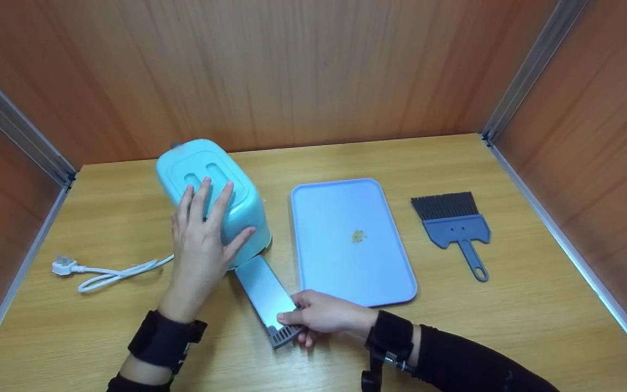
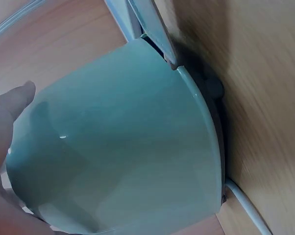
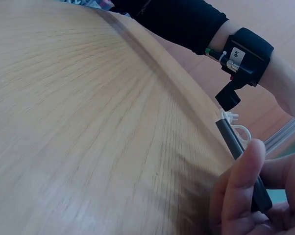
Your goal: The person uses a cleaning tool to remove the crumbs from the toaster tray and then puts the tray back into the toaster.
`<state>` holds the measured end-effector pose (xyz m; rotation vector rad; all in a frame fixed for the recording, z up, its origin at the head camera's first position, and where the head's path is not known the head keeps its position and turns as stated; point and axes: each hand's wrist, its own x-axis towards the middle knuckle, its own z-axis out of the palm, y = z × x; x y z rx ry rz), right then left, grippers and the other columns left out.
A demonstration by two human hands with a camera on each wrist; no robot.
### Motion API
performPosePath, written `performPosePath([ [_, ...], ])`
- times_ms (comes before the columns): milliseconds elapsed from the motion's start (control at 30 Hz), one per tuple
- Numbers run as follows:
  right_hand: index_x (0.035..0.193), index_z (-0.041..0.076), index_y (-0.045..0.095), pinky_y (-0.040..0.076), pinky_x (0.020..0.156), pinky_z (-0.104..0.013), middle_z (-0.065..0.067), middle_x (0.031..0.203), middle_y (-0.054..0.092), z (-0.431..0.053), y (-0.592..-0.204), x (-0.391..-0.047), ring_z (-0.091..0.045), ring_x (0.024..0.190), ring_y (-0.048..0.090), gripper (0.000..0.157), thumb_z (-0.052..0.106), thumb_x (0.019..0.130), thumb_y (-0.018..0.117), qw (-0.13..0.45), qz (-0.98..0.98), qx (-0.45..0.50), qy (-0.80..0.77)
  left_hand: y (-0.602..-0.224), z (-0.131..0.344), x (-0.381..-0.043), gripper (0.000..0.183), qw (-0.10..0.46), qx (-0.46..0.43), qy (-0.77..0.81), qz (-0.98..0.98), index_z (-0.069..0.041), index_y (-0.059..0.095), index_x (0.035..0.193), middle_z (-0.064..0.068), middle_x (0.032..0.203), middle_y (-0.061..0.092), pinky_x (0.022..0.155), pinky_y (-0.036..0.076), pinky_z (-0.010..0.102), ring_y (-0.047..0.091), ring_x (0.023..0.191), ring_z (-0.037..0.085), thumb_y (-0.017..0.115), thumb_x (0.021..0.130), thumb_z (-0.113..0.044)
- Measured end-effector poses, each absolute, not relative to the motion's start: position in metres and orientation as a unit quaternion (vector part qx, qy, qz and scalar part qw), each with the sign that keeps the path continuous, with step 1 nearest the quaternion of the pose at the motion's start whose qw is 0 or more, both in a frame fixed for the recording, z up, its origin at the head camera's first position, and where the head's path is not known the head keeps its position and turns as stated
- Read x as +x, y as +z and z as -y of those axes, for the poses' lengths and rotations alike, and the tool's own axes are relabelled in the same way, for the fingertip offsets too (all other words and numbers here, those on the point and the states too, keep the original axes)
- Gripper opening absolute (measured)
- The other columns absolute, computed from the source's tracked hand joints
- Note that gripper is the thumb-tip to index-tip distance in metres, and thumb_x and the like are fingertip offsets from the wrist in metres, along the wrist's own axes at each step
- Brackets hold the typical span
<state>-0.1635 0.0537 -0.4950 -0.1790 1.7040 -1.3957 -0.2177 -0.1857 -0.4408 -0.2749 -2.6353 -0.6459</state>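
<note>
A turquoise toaster (image 1: 248, 201) stands at the left of the table, its two slots facing up. My left hand (image 1: 199, 239) rests on its top with the fingers spread and fairly straight, the thumb on the near side. The metal crumb tray (image 1: 262, 288) reaches out from the toaster's lower near end; its far end is at the toaster's base. Its dark slotted handle is pinched by my right hand (image 1: 324, 313), thumb on top and fingers beneath. In the right wrist view the fingers (image 3: 243, 181) curl at the dark handle edge (image 3: 228, 134).
A blue tray (image 1: 335, 261) with a small patch of crumbs (image 1: 358, 236) lies right of the toaster. Farther right is a blue hand brush (image 1: 458, 228) with dark bristles. The white cord and plug (image 1: 64, 265) lie at the left. Wooden panels border the table.
</note>
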Motion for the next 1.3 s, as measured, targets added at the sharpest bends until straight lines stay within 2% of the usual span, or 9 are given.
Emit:
performPosePath([
  [333,0.112,0.008,0.06,0.054,0.05,-0.016,-0.003,0.084,0.069,-0.053,-0.494,-0.165,-0.006,0.057,0.058,0.013,0.021,0.111,0.06,0.456,-0.692,-0.06,-0.556,-0.445,0.186,-0.217,0.081,0.207,-0.101,-0.235,0.944,-0.023,0.049,0.162,0.021,0.174,0.03,0.127,0.021,0.079,0.017,0.163,0.05,0.086,0.092,-0.039],
  [767,0.117,0.011,0.061,0.052,0.048,-0.017,-0.003,0.086,0.07,-0.05,-0.493,-0.17,-0.007,0.059,0.058,0.014,0.023,0.111,0.06,0.435,-0.715,-0.052,-0.544,-0.445,0.186,-0.218,0.075,0.216,-0.106,-0.226,0.944,-0.023,0.052,0.16,0.021,0.172,0.035,0.126,0.022,0.079,0.02,0.162,0.05,0.084,0.094,-0.041],
  [833,0.128,0.011,0.062,0.052,0.049,-0.017,-0.004,0.088,0.07,-0.047,-0.493,-0.171,-0.008,0.06,0.058,0.021,0.024,0.111,0.059,0.435,-0.718,-0.044,-0.542,-0.445,0.186,-0.217,0.075,0.214,-0.105,-0.228,0.944,-0.023,0.052,0.16,0.021,0.173,0.034,0.126,0.022,0.079,0.02,0.162,0.05,0.084,0.094,-0.041],
  [867,0.138,0.009,0.059,0.052,0.049,-0.017,-0.005,0.089,0.07,-0.046,-0.492,-0.172,-0.008,0.06,0.058,0.031,0.025,0.112,0.059,0.436,-0.719,-0.039,-0.54,-0.445,0.186,-0.217,0.075,0.214,-0.104,-0.229,0.944,-0.024,0.052,0.16,0.021,0.173,0.034,0.126,0.022,0.079,0.02,0.162,0.05,0.084,0.094,-0.041],
  [967,0.164,0.004,0.037,0.052,0.049,-0.018,-0.007,0.093,0.072,-0.041,-0.491,-0.174,-0.008,0.061,0.058,0.06,0.028,0.112,0.058,0.436,-0.723,-0.022,-0.535,-0.445,0.186,-0.217,0.075,0.212,-0.103,-0.23,0.944,-0.024,0.052,0.16,0.02,0.173,0.034,0.125,0.022,0.08,0.02,0.162,0.05,0.084,0.094,-0.04],
  [1067,0.17,0.001,0.015,0.051,0.05,-0.018,-0.01,0.096,0.073,-0.037,-0.491,-0.175,-0.008,0.061,0.058,0.078,0.029,0.112,0.058,0.436,-0.726,-0.009,-0.533,-0.444,0.186,-0.217,0.075,0.21,-0.102,-0.231,0.945,-0.024,0.052,0.16,0.02,0.173,0.034,0.124,0.022,0.081,0.02,0.162,0.05,0.084,0.094,-0.04],
  [1167,0.171,0.001,0.014,0.051,0.05,-0.018,-0.011,0.098,0.072,-0.037,-0.492,-0.175,-0.009,0.062,0.058,0.078,0.028,0.112,0.058,0.436,-0.718,0.003,-0.542,-0.444,0.186,-0.217,0.075,0.209,-0.1,-0.231,0.945,-0.025,0.052,0.16,0.02,0.173,0.034,0.123,0.022,0.083,0.02,0.162,0.05,0.084,0.094,-0.04],
  [1300,0.168,0.005,0.029,0.051,0.052,-0.017,-0.01,0.098,0.071,-0.037,-0.492,-0.174,-0.009,0.064,0.058,0.064,0.024,0.113,0.056,0.443,-0.69,0.02,-0.572,-0.444,0.186,-0.216,0.075,0.208,-0.1,-0.229,0.945,-0.025,0.052,0.16,0.02,0.173,0.033,0.122,0.022,0.084,0.02,0.162,0.05,0.083,0.094,-0.041],
])
